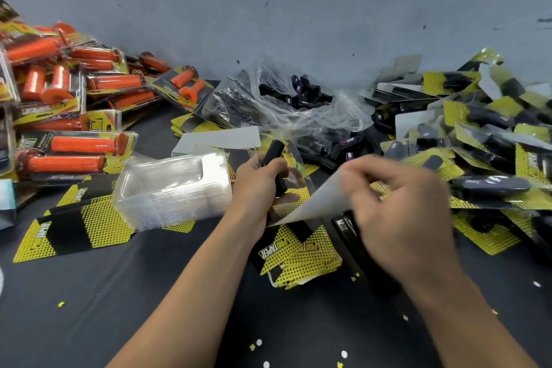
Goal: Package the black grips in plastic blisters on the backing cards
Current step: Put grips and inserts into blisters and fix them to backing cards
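Far left of my left hand I see a heap of orange packs (74, 146), and just beside that hand a stack of clear blisters (173, 188). My left hand (257, 182) is curled tight round a black grip (273, 155), its top end poking up past the fingers. Beyond both hands lies a plastic bag (298, 92) of loose black grips. My right hand (400, 206) is blurred, with the fingers curled and pinching the top corner of a backing card (313, 200) — grey side up, tilted between the hands. Right of it sprawls a pile of finished packs (493, 134).
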`<control>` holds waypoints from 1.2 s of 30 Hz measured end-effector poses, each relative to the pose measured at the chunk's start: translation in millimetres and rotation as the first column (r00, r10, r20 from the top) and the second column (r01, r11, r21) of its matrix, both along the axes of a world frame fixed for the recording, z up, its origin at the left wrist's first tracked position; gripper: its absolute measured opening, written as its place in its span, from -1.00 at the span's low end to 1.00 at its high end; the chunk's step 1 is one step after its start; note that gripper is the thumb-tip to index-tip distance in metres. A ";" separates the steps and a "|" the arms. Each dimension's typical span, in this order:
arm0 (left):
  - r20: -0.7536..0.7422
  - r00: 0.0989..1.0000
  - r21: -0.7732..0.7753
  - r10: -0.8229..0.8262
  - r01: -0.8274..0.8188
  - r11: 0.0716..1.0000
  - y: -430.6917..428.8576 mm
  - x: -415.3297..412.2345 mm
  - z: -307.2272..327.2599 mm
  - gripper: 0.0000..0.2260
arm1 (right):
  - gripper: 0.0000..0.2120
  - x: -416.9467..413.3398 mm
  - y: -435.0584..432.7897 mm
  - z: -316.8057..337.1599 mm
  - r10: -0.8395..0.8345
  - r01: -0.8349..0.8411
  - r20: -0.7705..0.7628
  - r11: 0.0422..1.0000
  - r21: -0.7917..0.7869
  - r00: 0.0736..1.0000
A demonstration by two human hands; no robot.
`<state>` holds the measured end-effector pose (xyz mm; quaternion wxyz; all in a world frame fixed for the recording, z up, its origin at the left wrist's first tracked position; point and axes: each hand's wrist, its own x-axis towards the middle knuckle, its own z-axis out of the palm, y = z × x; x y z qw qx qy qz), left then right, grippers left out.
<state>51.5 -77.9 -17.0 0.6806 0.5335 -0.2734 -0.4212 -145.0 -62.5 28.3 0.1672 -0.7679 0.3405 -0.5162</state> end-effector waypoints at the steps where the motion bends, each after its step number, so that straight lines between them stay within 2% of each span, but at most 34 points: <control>1: 0.029 0.999 0.025 0.013 -0.013 1.000 0.4 0.0 -0.6 -0.92 | -0.89 -5.3 -7.5 0.2 -0.123 0.122 0.135 0.992 0.016 0.983; 2: 0.064 0.998 0.052 0.027 -0.031 0.998 1.1 -0.3 -1.2 -0.92 | -0.89 -10.1 -15.4 -0.9 -0.224 0.213 0.240 0.974 0.073 0.945; 4: 0.071 0.996 0.069 0.047 -0.052 0.996 2.6 -2.4 -0.9 -0.92 | -0.91 -15.6 -28.7 -6.3 -0.326 0.254 0.347 0.938 0.238 0.879; 7: 0.083 0.995 0.077 0.060 -0.067 0.995 3.3 -5.7 0.7 -0.91 | -0.83 -11.9 -34.6 -17.0 -0.343 0.235 0.315 0.913 0.334 0.885; 11: 0.116 0.987 0.060 0.107 -0.115 0.992 3.4 -7.7 0.1 -0.86 | -0.77 -4.2 -27.1 -23.6 -0.277 0.194 0.277 0.937 0.291 0.920; 15: 0.104 0.979 0.039 0.174 -0.178 0.983 2.9 -7.3 0.8 -0.89 | -0.83 -3.7 -23.5 -20.9 -0.095 0.086 0.014 0.944 0.318 0.995; 18: 0.105 0.978 0.029 0.179 -0.183 0.983 2.1 -7.5 -0.1 -0.92 | -0.81 -7.4 -23.8 -15.7 0.020 0.027 -0.142 0.946 0.323 0.990; 23: 0.022 0.988 -0.010 0.152 -0.152 0.988 2.7 -10.4 4.5 -0.93 | -0.69 -15.2 -28.7 -11.4 -0.103 0.067 0.104 0.950 0.305 0.989; 26: 0.018 0.989 0.014 0.145 -0.145 0.989 3.7 -10.7 4.2 -0.92 | -0.73 -7.1 -27.6 -17.6 -0.073 0.032 0.091 0.922 0.385 0.993; 28: 0.016 0.988 0.024 0.152 -0.153 0.988 3.3 -10.1 4.3 -0.94 | -0.69 1.8 -23.4 -21.1 -0.049 0.036 0.021 0.912 0.408 0.999; 30: -0.007 0.988 0.015 0.153 -0.153 0.988 4.3 -9.9 6.5 -0.97 | -0.57 11.7 -16.0 -23.0 0.085 -0.070 -0.009 0.873 0.483 0.996; 32: -0.014 0.988 0.031 0.156 -0.156 0.987 5.0 -8.3 7.7 -0.97 | -0.46 19.6 -7.1 -26.5 0.230 -0.191 0.012 0.777 0.599 0.973; 36: 0.014 0.986 0.065 0.169 -0.170 0.983 4.7 -3.8 9.0 -0.96 | -0.61 29.4 0.9 -35.8 0.217 -0.157 -0.004 0.719 0.677 0.976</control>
